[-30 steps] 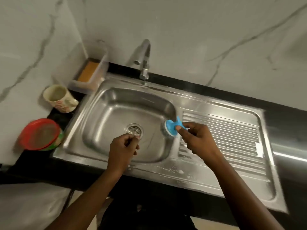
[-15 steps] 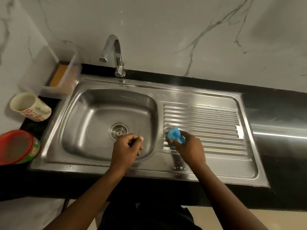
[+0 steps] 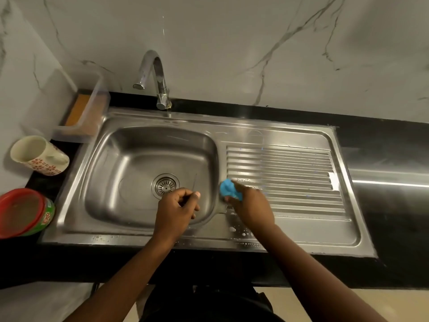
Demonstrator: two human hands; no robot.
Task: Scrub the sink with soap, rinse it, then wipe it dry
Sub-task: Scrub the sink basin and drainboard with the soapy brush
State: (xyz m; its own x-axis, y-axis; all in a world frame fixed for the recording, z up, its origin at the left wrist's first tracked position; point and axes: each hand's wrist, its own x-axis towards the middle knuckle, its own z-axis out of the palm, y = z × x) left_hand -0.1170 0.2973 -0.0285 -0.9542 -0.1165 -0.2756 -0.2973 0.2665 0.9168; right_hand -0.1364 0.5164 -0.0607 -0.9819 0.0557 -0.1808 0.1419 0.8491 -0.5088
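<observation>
A steel sink (image 3: 130, 168) with a round drain (image 3: 165, 185) sits in the black counter, and a ribbed draining board (image 3: 283, 173) lies to its right. My right hand (image 3: 251, 206) grips a blue-handled scrubber (image 3: 229, 190) and presses it on the near left corner of the draining board, where soap suds show. My left hand (image 3: 177, 211) hovers over the basin's near right side with its fingers curled; nothing shows in it. The tap (image 3: 155, 75) stands behind the basin with no water running.
A flowered mug (image 3: 38, 155) lies on the counter at left. A red-lidded tub (image 3: 24, 212) sits nearer, at the left edge. A clear tray with an orange sponge (image 3: 80, 110) stands in the back left corner. Marble wall behind.
My right hand carried the scrubber from the basin's right wall onto the draining board's near left corner. The view shifted, so the sink appears further left. My left hand stayed curled over the basin.
</observation>
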